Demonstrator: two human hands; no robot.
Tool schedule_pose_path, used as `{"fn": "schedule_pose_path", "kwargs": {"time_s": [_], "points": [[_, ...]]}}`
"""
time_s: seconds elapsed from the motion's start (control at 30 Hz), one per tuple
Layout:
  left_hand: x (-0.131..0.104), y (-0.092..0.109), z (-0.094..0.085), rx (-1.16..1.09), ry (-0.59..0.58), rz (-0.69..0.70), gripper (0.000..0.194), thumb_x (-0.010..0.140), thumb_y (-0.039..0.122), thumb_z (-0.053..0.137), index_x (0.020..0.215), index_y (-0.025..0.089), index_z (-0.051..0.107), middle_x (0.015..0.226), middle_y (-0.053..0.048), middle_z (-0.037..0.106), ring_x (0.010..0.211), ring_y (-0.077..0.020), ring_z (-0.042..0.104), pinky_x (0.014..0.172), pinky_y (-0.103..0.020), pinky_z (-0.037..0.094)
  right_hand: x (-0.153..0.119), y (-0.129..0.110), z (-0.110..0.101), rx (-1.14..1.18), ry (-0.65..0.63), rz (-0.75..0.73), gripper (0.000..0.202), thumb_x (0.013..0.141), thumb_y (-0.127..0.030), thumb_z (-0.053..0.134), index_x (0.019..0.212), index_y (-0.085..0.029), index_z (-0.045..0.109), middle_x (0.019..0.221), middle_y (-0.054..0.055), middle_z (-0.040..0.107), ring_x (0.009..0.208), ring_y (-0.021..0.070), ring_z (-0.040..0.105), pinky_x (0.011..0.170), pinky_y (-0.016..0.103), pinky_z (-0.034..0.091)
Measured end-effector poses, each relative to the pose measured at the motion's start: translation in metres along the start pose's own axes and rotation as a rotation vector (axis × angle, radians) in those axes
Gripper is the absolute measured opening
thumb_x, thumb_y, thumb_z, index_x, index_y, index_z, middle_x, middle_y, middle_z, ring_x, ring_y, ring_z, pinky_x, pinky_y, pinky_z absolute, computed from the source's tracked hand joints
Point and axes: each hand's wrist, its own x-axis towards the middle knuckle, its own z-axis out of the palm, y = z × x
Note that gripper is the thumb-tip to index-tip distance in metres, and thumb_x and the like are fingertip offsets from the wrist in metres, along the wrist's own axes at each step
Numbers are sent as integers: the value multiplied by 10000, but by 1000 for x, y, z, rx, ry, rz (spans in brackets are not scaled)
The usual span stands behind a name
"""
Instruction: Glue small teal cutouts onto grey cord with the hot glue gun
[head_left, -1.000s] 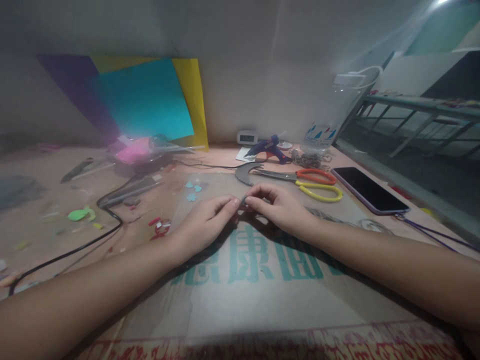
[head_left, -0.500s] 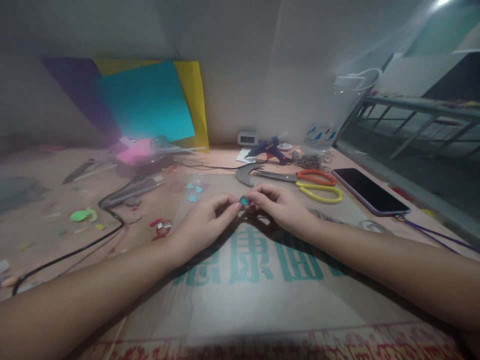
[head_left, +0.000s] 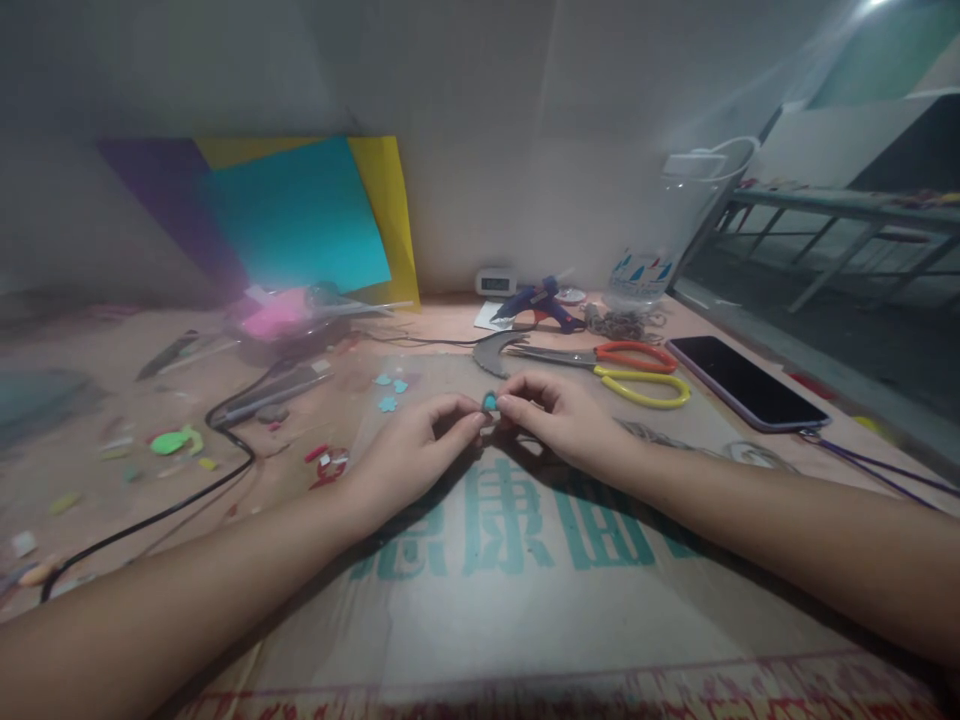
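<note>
A small teal piece (head_left: 490, 402) shows between the fingertips of both hands, above the printed board (head_left: 510, 610). My left hand (head_left: 424, 440) pinches its left side with thumb and forefinger. From the other side, my right hand (head_left: 551, 410) has thumb and fingers closed on the same piece. Its exact shape is too small to tell. Light-blue cut-outs, one like a flower (head_left: 387, 404), lie beyond my left hand. Scissors (head_left: 641, 370) with one orange and one yellow handle lie beyond my right hand, next to a grey curved piece (head_left: 492, 353).
At the back stand a blue glue gun (head_left: 544, 303), a small digital clock (head_left: 496, 282) and a clear bucket (head_left: 641, 275). A phone (head_left: 746, 382) lies at right. On the left are a black cable (head_left: 161, 503), coloured scraps and a pink bundle (head_left: 277, 315). Coloured sheets (head_left: 300, 215) lean on the wall.
The view has shifted slightly. The teal piece is turned a little and shows brighter between the fingertips. Both hands keep nearly the same place and grip.
</note>
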Motion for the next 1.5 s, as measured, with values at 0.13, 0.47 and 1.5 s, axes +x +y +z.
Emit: {"fn": "schedule_pose_path", "kwargs": {"time_s": [0.13, 0.47, 1.5], "points": [[1, 0, 0, 16, 63, 1, 219, 877, 355, 525, 959, 194, 648, 903, -8, 677, 822, -161, 602, 744, -249, 449, -2, -2, 0, 4, 10, 21, 225, 851, -409, 544, 868, -186, 563, 682, -9, 607, 481, 85, 522, 356, 164, 383], [2, 0, -1, 87, 154, 1, 168, 873, 288, 511, 834, 170, 624, 822, -8, 659, 796, -156, 595, 732, -255, 434, -2, -5, 1, -36, -56, 3, 172, 829, -355, 572, 866, -187, 574, 746, 5, 644, 635, 128, 626, 484, 204, 464], [2, -9, 2, -82, 69, -98, 335, 916, 446, 445, 827, 186, 636, 626, 24, 604, 609, -124, 582, 587, -231, 420, 2, -3, -1, -315, 127, -209, 122, 836, -274, 574, 776, -178, 621, 695, -12, 655, 642, 116, 591, 610, 227, 439]]}}
